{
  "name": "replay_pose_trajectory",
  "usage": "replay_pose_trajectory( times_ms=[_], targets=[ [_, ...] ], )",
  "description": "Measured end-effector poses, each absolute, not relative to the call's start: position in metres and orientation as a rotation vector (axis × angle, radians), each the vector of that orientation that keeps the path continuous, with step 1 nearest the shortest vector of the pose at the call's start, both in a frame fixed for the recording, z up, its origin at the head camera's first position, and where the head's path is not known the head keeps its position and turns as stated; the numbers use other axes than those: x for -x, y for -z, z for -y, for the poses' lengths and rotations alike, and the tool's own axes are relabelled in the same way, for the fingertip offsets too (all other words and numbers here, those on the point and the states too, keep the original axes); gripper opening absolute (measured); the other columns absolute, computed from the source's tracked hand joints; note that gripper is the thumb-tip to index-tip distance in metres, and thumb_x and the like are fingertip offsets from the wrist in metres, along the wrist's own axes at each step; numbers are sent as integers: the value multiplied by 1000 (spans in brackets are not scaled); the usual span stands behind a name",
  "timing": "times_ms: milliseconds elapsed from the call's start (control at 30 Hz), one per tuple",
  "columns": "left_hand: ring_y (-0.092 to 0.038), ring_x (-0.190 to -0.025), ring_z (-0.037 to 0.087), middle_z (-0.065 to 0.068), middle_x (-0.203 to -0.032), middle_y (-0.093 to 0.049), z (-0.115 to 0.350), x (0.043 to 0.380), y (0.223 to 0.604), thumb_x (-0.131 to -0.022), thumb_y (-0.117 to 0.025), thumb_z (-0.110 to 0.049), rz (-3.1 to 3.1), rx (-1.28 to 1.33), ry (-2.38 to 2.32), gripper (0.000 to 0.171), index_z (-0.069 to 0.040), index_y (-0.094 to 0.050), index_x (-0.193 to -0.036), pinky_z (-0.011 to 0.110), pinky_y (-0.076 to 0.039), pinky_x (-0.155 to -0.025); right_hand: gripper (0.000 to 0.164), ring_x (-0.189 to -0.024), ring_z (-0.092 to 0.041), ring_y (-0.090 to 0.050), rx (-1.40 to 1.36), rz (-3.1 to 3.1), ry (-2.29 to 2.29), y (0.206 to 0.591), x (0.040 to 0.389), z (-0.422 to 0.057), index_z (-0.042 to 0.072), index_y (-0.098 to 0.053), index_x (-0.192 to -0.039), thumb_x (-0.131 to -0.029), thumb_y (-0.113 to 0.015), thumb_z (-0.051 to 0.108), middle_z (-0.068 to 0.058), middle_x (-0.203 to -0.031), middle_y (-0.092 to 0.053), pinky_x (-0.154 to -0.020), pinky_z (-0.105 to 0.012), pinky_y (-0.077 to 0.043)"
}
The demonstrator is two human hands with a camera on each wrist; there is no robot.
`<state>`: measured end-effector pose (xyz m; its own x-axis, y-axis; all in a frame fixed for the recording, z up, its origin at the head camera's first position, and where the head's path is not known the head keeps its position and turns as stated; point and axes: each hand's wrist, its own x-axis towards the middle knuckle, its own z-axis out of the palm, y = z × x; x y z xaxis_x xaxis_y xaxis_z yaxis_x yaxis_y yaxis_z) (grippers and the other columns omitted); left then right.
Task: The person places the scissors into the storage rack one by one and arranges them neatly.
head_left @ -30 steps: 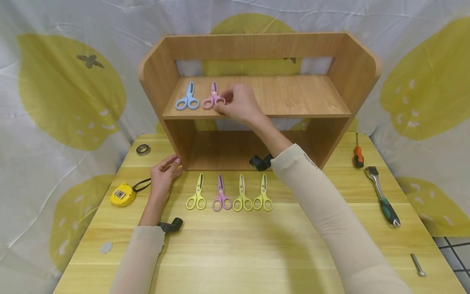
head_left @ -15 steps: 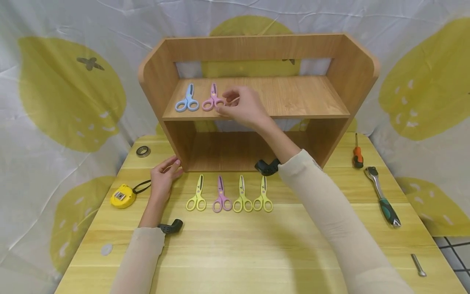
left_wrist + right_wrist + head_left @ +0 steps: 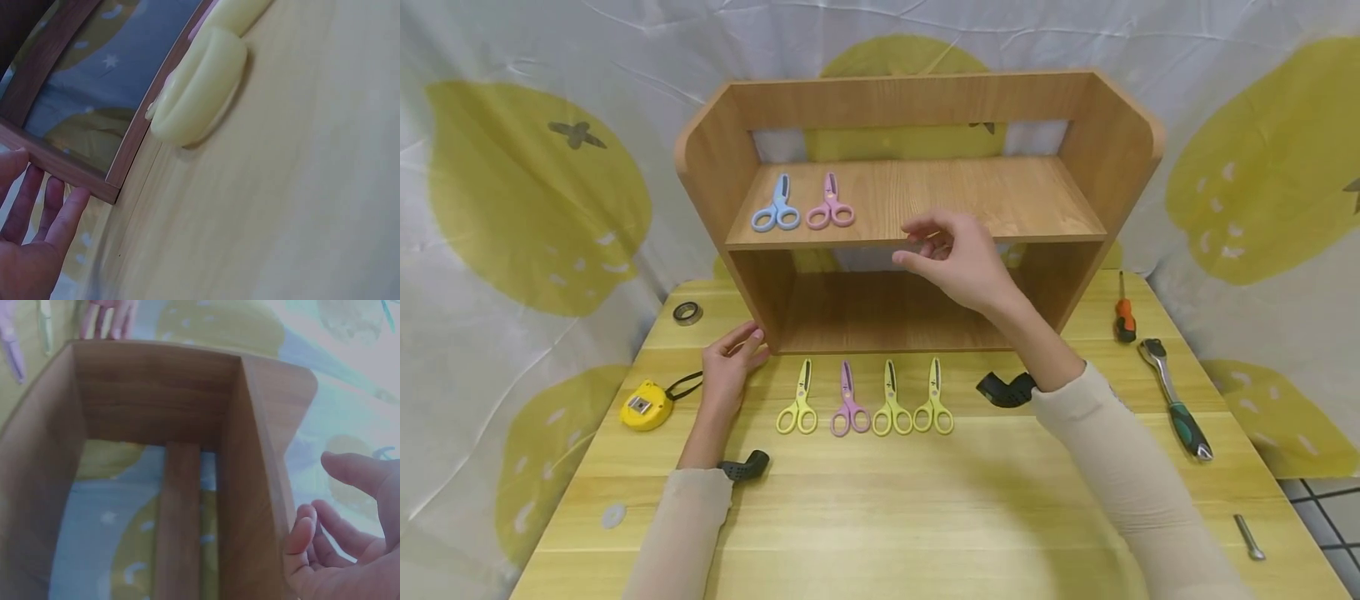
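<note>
A blue pair of scissors (image 3: 777, 208) and a pink pair of scissors (image 3: 831, 207) lie side by side on the upper board of a wooden shelf (image 3: 970, 200). My right hand (image 3: 958, 258) hovers before that board's front edge, fingers loosely bent with nothing between them. At the shelf's lower left corner, my left hand (image 3: 730, 362) touches the side panel with its fingertips; the left wrist view shows straight fingers (image 3: 65, 219) against the wood. On the table in front stand in a row a yellow pair of scissors (image 3: 797, 400), a purple pair (image 3: 849, 402) and two more yellow pairs (image 3: 891, 402).
Left on the table are a bearing ring (image 3: 687, 313), a yellow tape measure (image 3: 646, 406) and a washer (image 3: 613, 516). Along the right side lie an orange screwdriver (image 3: 1124, 319), a ratchet wrench (image 3: 1178, 404) and a bolt (image 3: 1249, 537). A lemon-print curtain hangs behind.
My right hand has let go of the pink scissors and drawn back to the right and toward me. The pink scissors stay on the upper board. My left hand keeps its place.
</note>
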<state>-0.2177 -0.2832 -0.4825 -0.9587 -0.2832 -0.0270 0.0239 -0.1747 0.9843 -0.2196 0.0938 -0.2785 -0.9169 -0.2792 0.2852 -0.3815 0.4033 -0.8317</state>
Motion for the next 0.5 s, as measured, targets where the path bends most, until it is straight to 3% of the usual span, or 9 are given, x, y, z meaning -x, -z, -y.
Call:
replay_pose_trajectory(
  times_ms=[500],
  targets=[
    [-74, -102, 19, 3, -119, -65, 290, 218, 477, -94, -77, -14, 1928, -267, 2323, 46, 4, -64, -135, 36, -62, -94, 40, -94, -17, -67, -510, 2638, -1547, 342, 166, -159, 18, -69, -122, -89, -84, 33, -2, -109, -72, -76, -19, -60]
  ],
)
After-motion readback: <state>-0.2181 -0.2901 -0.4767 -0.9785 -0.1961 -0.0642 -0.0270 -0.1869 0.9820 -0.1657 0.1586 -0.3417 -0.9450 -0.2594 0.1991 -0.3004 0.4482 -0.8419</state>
